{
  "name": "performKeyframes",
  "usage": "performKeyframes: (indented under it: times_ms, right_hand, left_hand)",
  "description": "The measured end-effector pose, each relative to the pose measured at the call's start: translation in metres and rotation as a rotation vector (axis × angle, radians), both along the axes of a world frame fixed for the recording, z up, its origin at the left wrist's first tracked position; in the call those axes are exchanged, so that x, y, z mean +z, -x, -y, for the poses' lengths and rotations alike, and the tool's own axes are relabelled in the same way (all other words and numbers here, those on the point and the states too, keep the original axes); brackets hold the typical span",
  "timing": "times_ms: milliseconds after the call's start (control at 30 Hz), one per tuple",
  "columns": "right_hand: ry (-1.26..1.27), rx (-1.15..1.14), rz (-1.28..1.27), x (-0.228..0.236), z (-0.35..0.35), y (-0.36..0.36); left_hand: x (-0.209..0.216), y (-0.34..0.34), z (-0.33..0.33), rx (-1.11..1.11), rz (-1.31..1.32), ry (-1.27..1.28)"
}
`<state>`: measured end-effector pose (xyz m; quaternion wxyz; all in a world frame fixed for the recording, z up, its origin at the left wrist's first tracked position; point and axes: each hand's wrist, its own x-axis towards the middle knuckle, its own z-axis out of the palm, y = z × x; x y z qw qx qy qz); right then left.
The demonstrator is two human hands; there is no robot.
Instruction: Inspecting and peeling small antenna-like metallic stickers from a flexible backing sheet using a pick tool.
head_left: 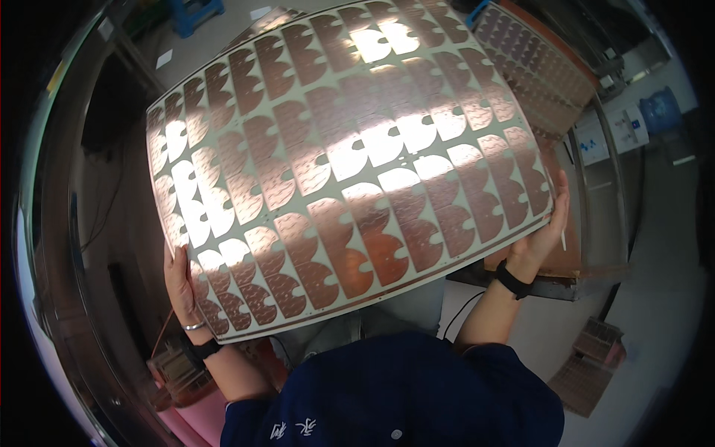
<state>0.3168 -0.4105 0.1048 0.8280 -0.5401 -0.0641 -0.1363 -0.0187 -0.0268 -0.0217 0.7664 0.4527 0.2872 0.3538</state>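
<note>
I hold up a large thin panel in front of me, pale with rows of shiny copper half-round shapes, tilted and filling most of the view. My left hand grips its lower left edge; a bracelet and a dark wristband sit on that wrist. My right hand holds the lower right edge from behind, with a black band on the wrist. Both forearms rise from my dark blue top at the bottom.
A stack of similar copper panels lies on a metal table at the right, behind the held panel. A patterned sheet lies on the floor lower right. A blue water bottle stands far right. A blue stool sits top left.
</note>
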Motion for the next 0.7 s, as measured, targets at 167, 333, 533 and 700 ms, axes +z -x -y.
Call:
performKeyframes:
  times_ms: [167, 333, 533, 700]
  right_hand:
    - [0.067, -0.002, 0.063, 0.004, -0.002, 0.003]
    - [0.075, -0.014, 0.111, 0.012, -0.004, 0.007]
    - [0.048, 0.014, 0.124, 0.021, -0.003, 0.012]
    - [0.023, 0.002, 0.103, 0.021, -0.002, 0.012]
  left_hand:
    - [0.003, 0.000, -0.002, -0.042, -0.003, -0.038]
    - [-0.005, 0.004, -0.006, -0.028, -0.025, 0.009]
    - [-0.007, 0.005, -0.005, 0.003, -0.053, 0.044]
    - [-0.013, 0.009, -0.013, -0.053, -0.047, 0.050]
